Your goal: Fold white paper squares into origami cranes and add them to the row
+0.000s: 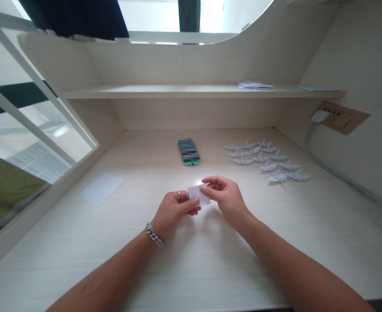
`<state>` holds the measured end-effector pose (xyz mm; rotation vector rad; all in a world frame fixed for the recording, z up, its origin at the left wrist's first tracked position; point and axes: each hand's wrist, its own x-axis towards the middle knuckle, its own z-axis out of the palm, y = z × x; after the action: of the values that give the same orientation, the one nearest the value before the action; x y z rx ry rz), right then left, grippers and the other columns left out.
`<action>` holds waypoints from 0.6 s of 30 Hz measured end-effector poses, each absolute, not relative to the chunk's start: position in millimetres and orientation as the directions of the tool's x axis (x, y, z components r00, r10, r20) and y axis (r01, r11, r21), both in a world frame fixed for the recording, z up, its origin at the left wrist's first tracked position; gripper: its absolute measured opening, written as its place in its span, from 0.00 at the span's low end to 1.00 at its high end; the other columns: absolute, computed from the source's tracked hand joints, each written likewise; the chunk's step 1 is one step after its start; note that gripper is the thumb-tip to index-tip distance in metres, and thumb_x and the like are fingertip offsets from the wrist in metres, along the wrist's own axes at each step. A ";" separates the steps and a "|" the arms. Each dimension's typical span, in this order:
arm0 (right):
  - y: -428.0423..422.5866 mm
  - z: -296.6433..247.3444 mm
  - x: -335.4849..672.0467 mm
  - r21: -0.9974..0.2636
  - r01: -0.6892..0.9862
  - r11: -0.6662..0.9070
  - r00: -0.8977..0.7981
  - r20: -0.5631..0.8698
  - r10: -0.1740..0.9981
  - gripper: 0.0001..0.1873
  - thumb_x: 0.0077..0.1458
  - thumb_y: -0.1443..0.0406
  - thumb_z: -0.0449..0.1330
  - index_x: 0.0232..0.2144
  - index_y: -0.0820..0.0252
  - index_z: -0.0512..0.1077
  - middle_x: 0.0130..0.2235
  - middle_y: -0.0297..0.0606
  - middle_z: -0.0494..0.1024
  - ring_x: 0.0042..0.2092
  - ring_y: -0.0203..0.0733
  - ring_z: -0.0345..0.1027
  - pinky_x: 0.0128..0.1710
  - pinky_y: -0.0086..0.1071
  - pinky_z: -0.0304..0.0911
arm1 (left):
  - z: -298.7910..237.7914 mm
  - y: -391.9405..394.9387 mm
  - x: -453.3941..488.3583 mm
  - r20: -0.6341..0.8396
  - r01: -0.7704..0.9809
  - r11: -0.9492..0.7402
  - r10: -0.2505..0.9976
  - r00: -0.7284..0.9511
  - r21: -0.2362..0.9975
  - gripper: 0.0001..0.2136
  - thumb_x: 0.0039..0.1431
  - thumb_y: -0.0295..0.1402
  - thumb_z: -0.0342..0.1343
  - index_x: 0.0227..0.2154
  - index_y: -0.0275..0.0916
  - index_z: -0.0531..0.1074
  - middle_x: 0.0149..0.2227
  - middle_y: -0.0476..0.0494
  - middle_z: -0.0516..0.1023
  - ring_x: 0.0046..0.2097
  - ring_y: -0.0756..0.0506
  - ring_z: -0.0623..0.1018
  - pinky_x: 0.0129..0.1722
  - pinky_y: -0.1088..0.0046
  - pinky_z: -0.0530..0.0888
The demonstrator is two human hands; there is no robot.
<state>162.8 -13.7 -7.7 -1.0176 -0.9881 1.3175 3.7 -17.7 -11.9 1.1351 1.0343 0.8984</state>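
Observation:
A small white piece of folded paper (195,193) is held just above the desk, between both hands. My left hand (178,206), with a ring and a chain bracelet at the wrist, pinches its lower left part with the thumb on top. From the right, my right hand (226,195) grips the upper right corner between thumb and fingers. Further to the right stand several white folded paper cranes (269,158) in loose rows. At the left lies a flat sheet of white paper (102,189).
A phone-like object (189,151), its surface blurred, lies beyond my hands. Papers (254,85) rest on the shelf (178,92) above. On the right, a charger (320,115) sits in the wall socket, its cable (340,173) running down along the desk's edge.

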 end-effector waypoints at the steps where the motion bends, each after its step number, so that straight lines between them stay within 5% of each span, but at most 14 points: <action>1: -13.8 -7.7 162.9 -0.965 -0.261 0.001 0.019 -0.004 1.000 0.17 0.38 0.63 0.71 0.32 0.64 0.75 0.24 0.34 0.77 0.26 0.36 0.68 0.28 0.30 0.62 | -11.7 -17.7 3.8 -0.178 -0.043 0.199 0.941 0.286 0.979 0.13 0.45 0.37 0.67 0.22 0.32 0.74 0.22 0.44 0.78 0.26 0.50 0.75 0.29 0.75 0.70; 18: -16.3 -7.7 161.3 -0.986 -0.169 0.012 -0.001 0.012 1.000 0.21 0.40 0.62 0.69 0.38 0.62 0.70 0.23 0.30 0.73 0.26 0.38 0.67 0.28 0.32 0.62 | -11.9 -17.1 4.3 -0.146 -0.095 0.180 0.948 0.284 0.979 0.19 0.50 0.48 0.61 0.25 0.33 0.74 0.24 0.45 0.75 0.28 0.48 0.76 0.31 0.71 0.73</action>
<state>161.3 -16.3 -7.7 -1.0739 -1.0903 1.2776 4.3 -17.1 -11.9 1.1225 0.9935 0.9410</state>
